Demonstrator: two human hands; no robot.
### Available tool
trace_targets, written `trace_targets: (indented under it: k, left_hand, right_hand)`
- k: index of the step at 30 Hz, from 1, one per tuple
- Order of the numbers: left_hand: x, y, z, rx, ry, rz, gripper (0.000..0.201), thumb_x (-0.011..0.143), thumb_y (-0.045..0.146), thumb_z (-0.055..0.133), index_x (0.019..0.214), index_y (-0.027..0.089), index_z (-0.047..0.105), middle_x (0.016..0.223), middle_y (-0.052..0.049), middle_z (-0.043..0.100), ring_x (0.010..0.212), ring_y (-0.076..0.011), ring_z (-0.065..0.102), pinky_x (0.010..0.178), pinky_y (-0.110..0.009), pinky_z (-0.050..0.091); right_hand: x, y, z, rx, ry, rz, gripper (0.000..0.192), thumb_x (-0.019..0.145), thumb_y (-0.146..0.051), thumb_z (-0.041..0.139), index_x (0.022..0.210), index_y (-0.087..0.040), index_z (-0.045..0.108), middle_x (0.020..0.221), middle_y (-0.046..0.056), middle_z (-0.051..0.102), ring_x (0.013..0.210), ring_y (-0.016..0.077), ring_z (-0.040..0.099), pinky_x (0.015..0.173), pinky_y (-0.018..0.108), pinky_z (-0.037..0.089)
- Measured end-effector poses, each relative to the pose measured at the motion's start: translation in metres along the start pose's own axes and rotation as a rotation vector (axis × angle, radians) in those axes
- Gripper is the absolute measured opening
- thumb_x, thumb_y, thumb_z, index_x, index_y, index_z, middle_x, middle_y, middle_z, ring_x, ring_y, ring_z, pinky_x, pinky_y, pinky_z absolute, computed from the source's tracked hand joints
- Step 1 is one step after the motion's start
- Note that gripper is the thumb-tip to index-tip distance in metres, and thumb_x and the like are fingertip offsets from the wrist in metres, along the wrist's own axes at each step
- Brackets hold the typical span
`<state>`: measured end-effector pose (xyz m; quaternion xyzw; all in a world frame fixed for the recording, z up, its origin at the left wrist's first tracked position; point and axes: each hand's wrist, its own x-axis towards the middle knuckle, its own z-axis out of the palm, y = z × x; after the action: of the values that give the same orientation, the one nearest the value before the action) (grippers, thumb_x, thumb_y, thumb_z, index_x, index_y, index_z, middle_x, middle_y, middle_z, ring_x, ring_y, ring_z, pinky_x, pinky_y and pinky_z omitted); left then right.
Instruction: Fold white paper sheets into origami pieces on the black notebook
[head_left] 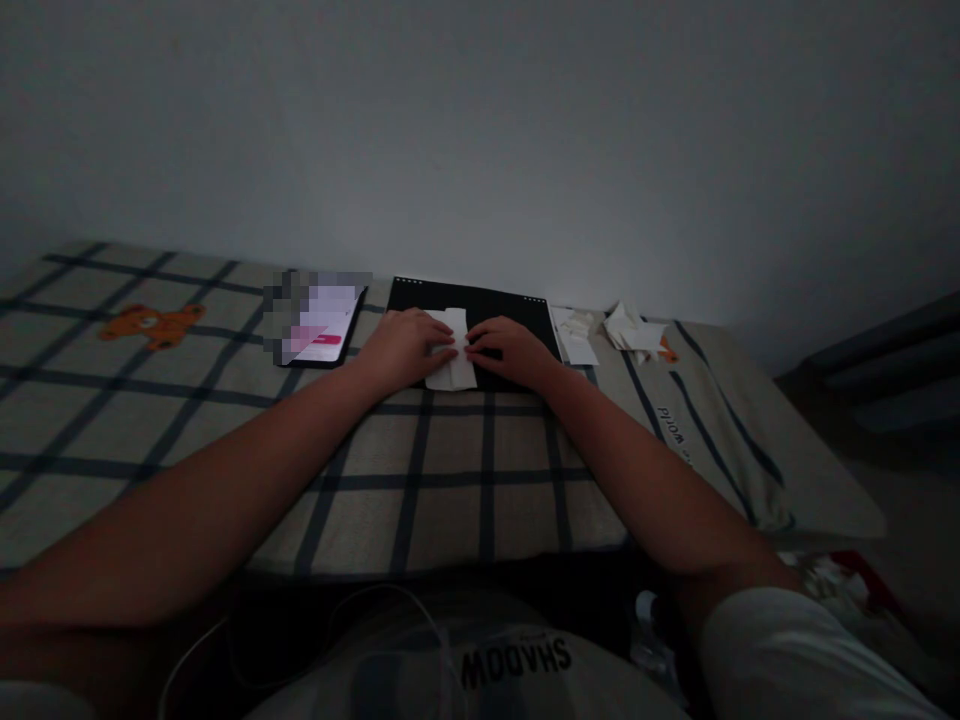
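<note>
A lit tablet [330, 320] lies left on the bench [450, 470]. The left hand [411, 345], fingers parted, rests on folded white paper [454, 376] over a black pad [476, 303]; the right hand [516, 350], likewise parted, touches the paper's right side. Creasing seems in hand, calling next for even pressure. Rightward lie paper scraps [634, 335]; nearer, a red container [870, 575] seemingly holds pale pieces.

- A checked cloth [517, 510] covers the table [847, 505], with an orange bear print [154, 326] towards its left end.
- A lit touchscreen device [330, 320], partly pixelated, lies near the far edge, left of the middle.
- Crumpled white paper scraps [637, 333] lie near the far right corner, beside an orange patch [670, 350].
- A clear bottle [654, 650] and a red container [870, 575] show below the near edge, to the right.
- A plain wall [480, 130] rises behind the far edge.
</note>
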<state>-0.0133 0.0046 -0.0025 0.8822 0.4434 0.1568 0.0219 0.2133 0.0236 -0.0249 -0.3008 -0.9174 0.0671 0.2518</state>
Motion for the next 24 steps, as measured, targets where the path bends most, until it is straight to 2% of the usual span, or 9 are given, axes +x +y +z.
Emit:
trace_targets:
  k: [9,15,24]
  left_hand:
    - [0.0005,-0.0044,0.0031,0.025,0.004,-0.001,0.036,0.088,0.048,0.052,0.11,0.025,0.071,0.124,-0.002,0.066,0.116,-0.0252,0.055,0.097,-0.041,0.037]
    - [0.0005,-0.0041,0.0014,0.035,-0.011,-0.028,0.038,0.087,0.049,0.053,0.114,0.026,0.068,0.126,-0.003,0.065,0.117,-0.0268,0.053,0.096,-0.043,0.036]
    - [-0.0014,-0.0034,0.0036,0.082,-0.034,0.005,0.043,0.091,0.049,0.046,0.124,0.028,0.063,0.135,-0.002,0.059,0.121,-0.0285,0.05,0.096,-0.044,0.034]
  right_hand:
    - [-0.0015,0.0019,0.0034,-0.028,0.023,-0.012,0.017,0.088,-0.028,0.06,0.094,-0.019,0.074,0.118,0.009,0.066,0.11,0.0219,0.058,0.095,0.039,0.044]
    - [-0.0017,0.0039,0.0048,0.014,0.023,0.019,0.016,0.087,-0.029,0.061,0.094,-0.021,0.074,0.114,0.007,0.068,0.108,0.0211,0.059,0.094,0.04,0.044]
    - [-0.0026,0.0015,0.0059,0.029,0.059,0.01,0.015,0.087,-0.026,0.061,0.09,-0.019,0.074,0.121,0.011,0.065,0.113,0.0224,0.058,0.098,0.042,0.044]
